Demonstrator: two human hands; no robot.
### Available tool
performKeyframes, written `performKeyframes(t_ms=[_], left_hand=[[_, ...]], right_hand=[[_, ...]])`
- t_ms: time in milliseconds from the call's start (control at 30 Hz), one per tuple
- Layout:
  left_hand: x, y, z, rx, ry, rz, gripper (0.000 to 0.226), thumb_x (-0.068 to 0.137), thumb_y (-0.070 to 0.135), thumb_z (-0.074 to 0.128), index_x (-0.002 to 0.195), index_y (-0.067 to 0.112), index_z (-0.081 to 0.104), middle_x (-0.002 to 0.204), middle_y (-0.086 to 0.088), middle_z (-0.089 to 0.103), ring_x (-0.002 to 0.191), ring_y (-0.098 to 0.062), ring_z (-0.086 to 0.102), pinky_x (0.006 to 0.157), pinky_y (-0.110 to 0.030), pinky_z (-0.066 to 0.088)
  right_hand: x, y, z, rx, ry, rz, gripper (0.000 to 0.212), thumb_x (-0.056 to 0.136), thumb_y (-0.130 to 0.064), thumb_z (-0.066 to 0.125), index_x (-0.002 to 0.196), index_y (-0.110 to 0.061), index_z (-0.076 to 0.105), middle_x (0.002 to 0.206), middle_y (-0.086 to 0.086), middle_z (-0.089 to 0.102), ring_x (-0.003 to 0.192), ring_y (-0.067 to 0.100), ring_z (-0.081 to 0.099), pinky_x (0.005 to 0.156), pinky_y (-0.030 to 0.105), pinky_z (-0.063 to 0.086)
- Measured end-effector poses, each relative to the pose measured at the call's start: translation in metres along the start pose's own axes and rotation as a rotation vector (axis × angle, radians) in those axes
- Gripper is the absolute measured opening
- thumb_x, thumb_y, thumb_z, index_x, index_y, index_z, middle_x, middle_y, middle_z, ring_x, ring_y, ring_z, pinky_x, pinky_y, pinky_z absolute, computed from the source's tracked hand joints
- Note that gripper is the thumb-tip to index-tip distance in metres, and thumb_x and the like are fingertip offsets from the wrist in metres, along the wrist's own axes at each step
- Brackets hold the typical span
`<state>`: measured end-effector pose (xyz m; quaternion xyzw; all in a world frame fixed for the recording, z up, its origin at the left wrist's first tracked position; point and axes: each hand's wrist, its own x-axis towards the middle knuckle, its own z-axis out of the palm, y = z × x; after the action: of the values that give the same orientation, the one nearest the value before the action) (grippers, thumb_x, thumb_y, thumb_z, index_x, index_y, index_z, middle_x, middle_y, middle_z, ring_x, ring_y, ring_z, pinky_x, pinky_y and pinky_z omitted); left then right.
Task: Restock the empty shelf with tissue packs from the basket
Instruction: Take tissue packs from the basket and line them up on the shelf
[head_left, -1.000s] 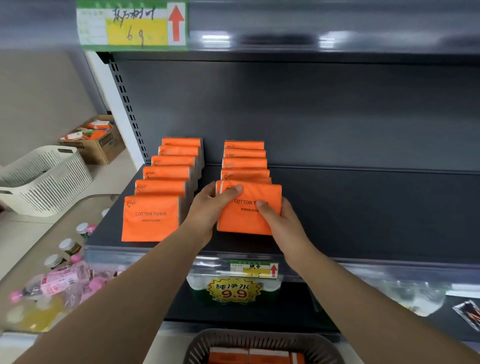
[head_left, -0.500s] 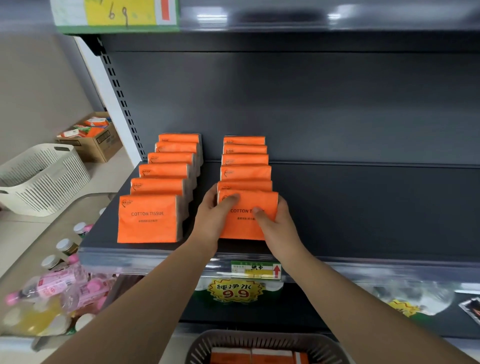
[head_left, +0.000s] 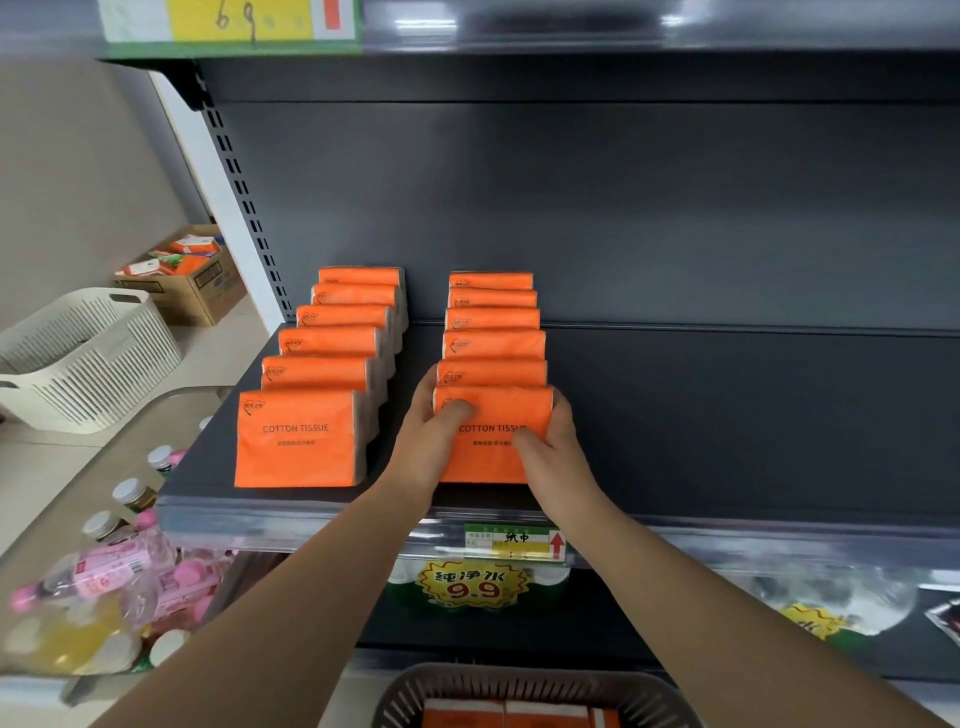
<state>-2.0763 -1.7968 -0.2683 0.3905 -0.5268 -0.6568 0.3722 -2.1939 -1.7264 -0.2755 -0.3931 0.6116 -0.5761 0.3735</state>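
Note:
Two rows of orange tissue packs stand upright on the dark shelf (head_left: 727, 426). The left row (head_left: 332, 343) ends in a front pack (head_left: 296, 441) marked COTTON TISSUE. At the front of the right row (head_left: 493, 332) stands another pack (head_left: 493, 415), upright on the shelf against the pack behind it. My left hand (head_left: 428, 441) grips its left edge, thumb on the front face. My right hand (head_left: 556, 457) grips its right edge, thumb also on the face. A dark basket (head_left: 405, 696) at the bottom edge holds more orange packs (head_left: 519, 717).
The shelf to the right of the two rows is bare. A white slatted basket (head_left: 88, 358) and a cardboard box (head_left: 187, 280) of packs sit at the left. Bottles (head_left: 104, 571) lie on the lower left. Price tags (head_left: 514, 543) hang on the shelf's front rail.
Both hands have pushed the front pack of the right row back and set it upright against the row. It was tilted and nearer the edge before.

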Motion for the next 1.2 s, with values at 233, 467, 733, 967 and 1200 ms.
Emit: performKeyframes(t_ms=[233, 467, 733, 967, 1200], left_hand=[[0.001, -0.002, -0.003, 0.03, -0.006, 0.006, 0.048, 0.081, 0.018, 0.058, 0.125, 0.038, 0.053, 0.109, -0.001, 0.067, 0.101, -0.02, 0.065, 0.087, -0.04, 0.053], [0.0, -0.002, -0.003, 0.037, 0.02, -0.035, 0.047, 0.09, 0.014, 0.056, 0.131, 0.034, 0.047, 0.112, -0.003, 0.066, 0.1, -0.02, 0.065, 0.082, -0.038, 0.054], [-0.005, 0.005, 0.0, 0.12, 0.101, 0.006, 0.055, 0.09, 0.008, 0.055, 0.139, 0.027, 0.038, 0.106, 0.004, 0.062, 0.093, -0.013, 0.062, 0.07, -0.03, 0.05], [-0.009, 0.026, 0.007, 0.302, 0.101, 0.103, 0.066, 0.091, 0.0, 0.053, 0.148, 0.018, 0.026, 0.11, 0.012, 0.051, 0.083, 0.004, 0.054, 0.053, -0.007, 0.044], [-0.019, 0.044, 0.012, 0.803, 0.119, 0.301, 0.068, 0.083, 0.004, 0.062, 0.144, 0.012, 0.034, 0.139, 0.0, 0.039, 0.135, -0.015, 0.032, 0.111, -0.037, 0.032]], right_hand=[[-0.001, 0.001, 0.001, -0.048, 0.0, 0.016, 0.044, 0.093, -0.004, 0.043, 0.119, -0.039, 0.035, 0.122, 0.004, 0.051, 0.103, 0.012, 0.057, 0.081, 0.026, 0.05], [-0.002, 0.001, -0.001, -0.07, 0.003, 0.039, 0.041, 0.093, -0.005, 0.044, 0.12, -0.035, 0.035, 0.12, 0.005, 0.053, 0.099, 0.011, 0.057, 0.069, 0.02, 0.046], [-0.004, -0.005, -0.008, -0.2, 0.03, 0.048, 0.054, 0.092, -0.01, 0.047, 0.142, -0.021, 0.031, 0.138, 0.008, 0.042, 0.11, 0.012, 0.05, 0.083, 0.026, 0.044], [-0.008, -0.02, -0.02, -0.384, 0.021, 0.002, 0.076, 0.094, -0.023, 0.051, 0.153, -0.02, 0.004, 0.16, 0.002, 0.008, 0.145, 0.019, 0.018, 0.114, 0.034, 0.026], [-0.015, -0.038, -0.032, -0.665, 0.033, -0.147, 0.076, 0.095, -0.035, 0.051, 0.153, -0.021, 0.005, 0.162, -0.001, 0.0, 0.148, 0.015, -0.004, 0.121, 0.041, 0.004]])
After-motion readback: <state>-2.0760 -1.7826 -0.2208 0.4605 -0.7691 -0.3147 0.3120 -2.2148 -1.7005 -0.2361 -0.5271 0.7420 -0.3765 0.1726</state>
